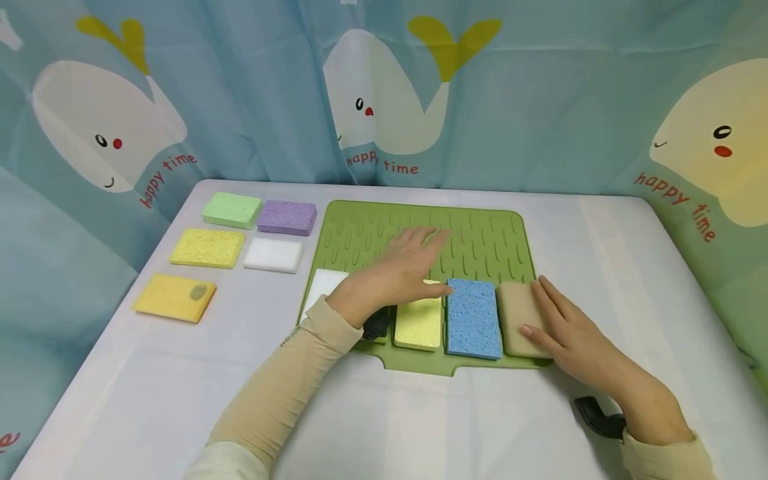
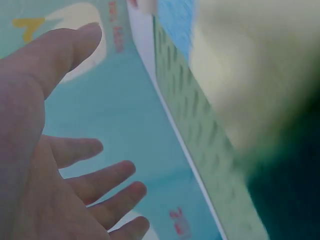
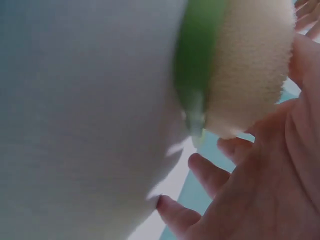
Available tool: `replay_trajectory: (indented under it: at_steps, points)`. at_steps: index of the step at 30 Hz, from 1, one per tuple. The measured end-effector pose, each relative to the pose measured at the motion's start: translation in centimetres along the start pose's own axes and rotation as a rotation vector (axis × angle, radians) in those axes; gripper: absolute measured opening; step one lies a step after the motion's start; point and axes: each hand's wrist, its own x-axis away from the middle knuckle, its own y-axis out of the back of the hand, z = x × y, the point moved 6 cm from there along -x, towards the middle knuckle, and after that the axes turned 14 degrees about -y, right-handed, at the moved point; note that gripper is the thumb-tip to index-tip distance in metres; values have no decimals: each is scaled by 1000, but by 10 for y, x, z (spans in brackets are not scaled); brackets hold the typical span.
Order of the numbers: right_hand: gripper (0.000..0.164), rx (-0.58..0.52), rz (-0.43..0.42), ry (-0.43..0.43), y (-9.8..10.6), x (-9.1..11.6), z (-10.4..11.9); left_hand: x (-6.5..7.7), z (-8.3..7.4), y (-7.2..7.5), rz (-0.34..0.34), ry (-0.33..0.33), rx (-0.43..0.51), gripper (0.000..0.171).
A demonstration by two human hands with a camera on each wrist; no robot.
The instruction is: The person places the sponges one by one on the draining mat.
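While left hand [image 1: 401,268] hovers, right hand [image 1: 573,340] touches beige sponge [image 1: 517,313].

Sponges [image 1: 473,319] lie on the mat [image 1: 483,243] (others [image 1: 207,248] left of it).

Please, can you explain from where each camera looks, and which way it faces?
Head: on the person's head, facing forward and down at the table, green mat and curtain; left hand, right hand and sleeves show.
Left wrist: on that wrist, looking past the spread fingers toward the curtain, with the mat and blue sponge at one side.
Right wrist: on that wrist, looking along the right hand at the beige sponge.
Shared: head and right wrist both show the right hand, beige sponge and mat.
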Motion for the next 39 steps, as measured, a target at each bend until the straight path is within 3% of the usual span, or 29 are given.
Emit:
replay_trajectory:
  at_steps: [16, 27, 34, 39]
  points:
    - [78, 50, -13, 21, -8, 6, 6, 72, 66, 21, -92, 104, -24, 84]
    - [85, 77, -64, 71, 10, 16, 8, 109, 102, 23, -146, 206, 42, 82]
    - [90, 61, -58, 107, 11, 19, 4, 132, 130, 19, -160, 300, 96, 80]
    - [91, 78, -87, 127, 11, 20, 3, 141, 140, 18, -162, 336, 113, 79]
